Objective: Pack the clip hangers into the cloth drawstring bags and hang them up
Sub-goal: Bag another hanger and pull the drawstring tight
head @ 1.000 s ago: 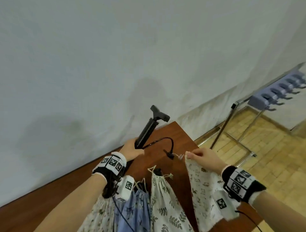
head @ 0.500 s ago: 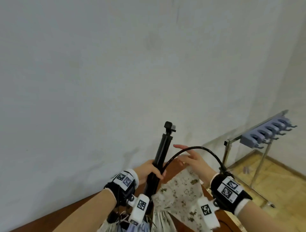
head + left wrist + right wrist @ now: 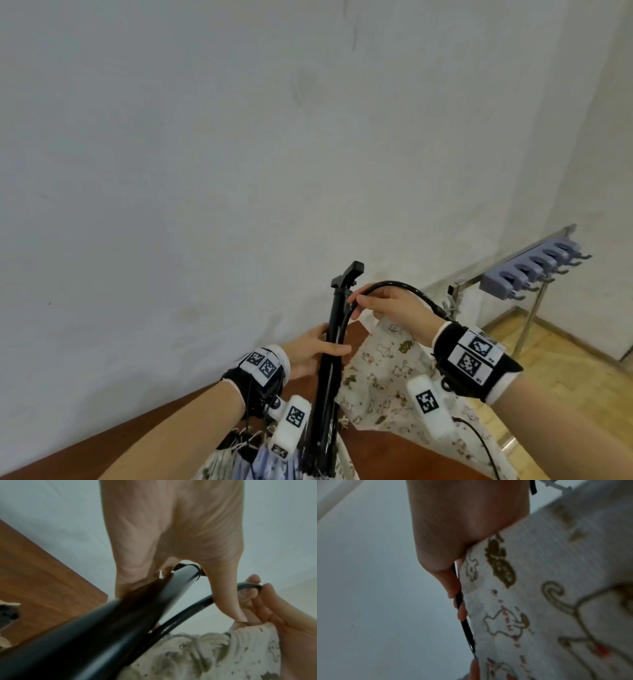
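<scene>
My left hand (image 3: pixel 322 346) grips a black pole (image 3: pixel 337 329) with a T-shaped top and holds it nearly upright. A thin black hose (image 3: pixel 400 286) arcs from the pole to the right. My right hand (image 3: pixel 363 303) curls round that hose and also holds the top of a white cat-print drawstring bag (image 3: pixel 383 370), which hangs below it. The left wrist view shows the left hand (image 3: pixel 171 534) on the pole (image 3: pixel 120 622), the hose (image 3: pixel 188 609) and the bag's gathered top (image 3: pixel 223 653). In the right wrist view, fingers (image 3: pixel 453 588) wrap the hose (image 3: pixel 465 628) beside the bag (image 3: pixel 539 588).
Other printed cloth bags (image 3: pixel 246 459) bunch at the pole's foot over a brown wooden table (image 3: pixel 171 431). A metal rack with a row of grey-blue hooks (image 3: pixel 534 270) stands to the right on the parquet floor. A pale wall is close behind.
The pole has gone from tilted over the table to nearly upright. My right hand has lifted the cat-print bag off the table and taken hold of the hose's curve.
</scene>
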A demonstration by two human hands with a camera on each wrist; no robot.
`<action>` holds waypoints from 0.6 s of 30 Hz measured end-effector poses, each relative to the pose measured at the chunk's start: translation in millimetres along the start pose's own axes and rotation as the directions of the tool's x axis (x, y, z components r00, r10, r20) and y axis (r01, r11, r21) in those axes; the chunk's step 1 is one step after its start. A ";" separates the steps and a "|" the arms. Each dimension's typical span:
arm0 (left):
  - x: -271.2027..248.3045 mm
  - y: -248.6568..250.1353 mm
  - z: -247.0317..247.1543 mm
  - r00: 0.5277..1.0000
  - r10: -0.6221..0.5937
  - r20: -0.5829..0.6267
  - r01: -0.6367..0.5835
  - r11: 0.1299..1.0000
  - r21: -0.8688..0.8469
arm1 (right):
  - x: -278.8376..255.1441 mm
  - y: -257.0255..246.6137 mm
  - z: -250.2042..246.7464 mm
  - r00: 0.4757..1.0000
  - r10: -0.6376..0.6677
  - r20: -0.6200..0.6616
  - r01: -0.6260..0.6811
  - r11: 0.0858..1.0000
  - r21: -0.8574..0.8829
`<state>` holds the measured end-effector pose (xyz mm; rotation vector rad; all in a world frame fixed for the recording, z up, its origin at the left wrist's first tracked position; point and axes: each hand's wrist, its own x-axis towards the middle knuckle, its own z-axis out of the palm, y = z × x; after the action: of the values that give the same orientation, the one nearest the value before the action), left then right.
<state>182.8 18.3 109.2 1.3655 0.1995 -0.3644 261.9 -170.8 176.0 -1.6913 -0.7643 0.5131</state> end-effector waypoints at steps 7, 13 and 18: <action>19.5 19.7 3.5 0.991 0.132 -0.026 -0.131 0.991 0.034 | -2.8 -1.3 -13.9 0.985 -0.035 -0.168 0.029 0.999 -0.040; 22.4 28.7 4.8 0.996 0.066 0.054 -0.068 0.996 0.050 | -11.3 -16.4 -25.9 0.981 -0.126 -0.148 0.127 0.992 -0.006; 18.3 22.0 22.6 0.974 -0.055 0.221 -0.011 0.958 0.288 | -4.9 -38.3 -33.3 0.975 -0.186 -0.122 0.184 0.983 -0.023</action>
<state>206.3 -2.9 127.5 1.5948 -0.0305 -0.5825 273.0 -191.8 221.1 -1.6266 -0.8258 0.2723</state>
